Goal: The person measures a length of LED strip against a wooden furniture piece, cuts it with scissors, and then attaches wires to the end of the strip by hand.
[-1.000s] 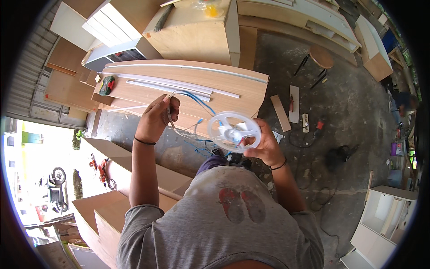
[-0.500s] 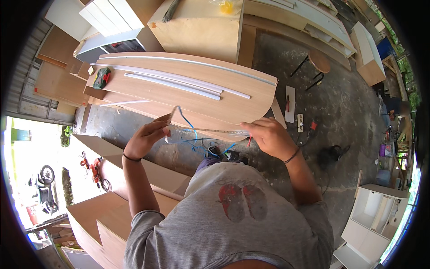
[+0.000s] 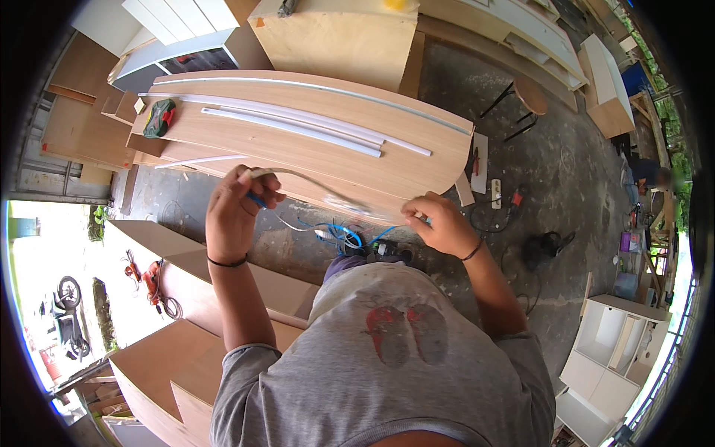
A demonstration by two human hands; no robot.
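Observation:
My left hand (image 3: 237, 212) is closed on a thin, flexible LED strip (image 3: 287, 173) and a piece of blue wire (image 3: 255, 200). From there the strip arches to the right, and its far end, whitish and clear, is smeared by motion between my hands. My right hand (image 3: 439, 223) is pinched at about the same height; a bluish bit shows at its fingertips, too small to name. Below and between the hands hang loose blue and white wires (image 3: 344, 232), near my feet.
Ahead lies a long wood-faced panel (image 3: 313, 112) bearing white strips (image 3: 294, 132) and a green tape measure (image 3: 159, 118). To the right are a round stool (image 3: 529, 97), a power strip (image 3: 496, 194) and a red-and-black power tool (image 3: 515, 198). Cabinet carcasses (image 3: 160, 357) stand at the left.
The strip's right end has come away from my right hand and swung left in a blur. My left hand has risen and turned, lifting the strip into an arch.

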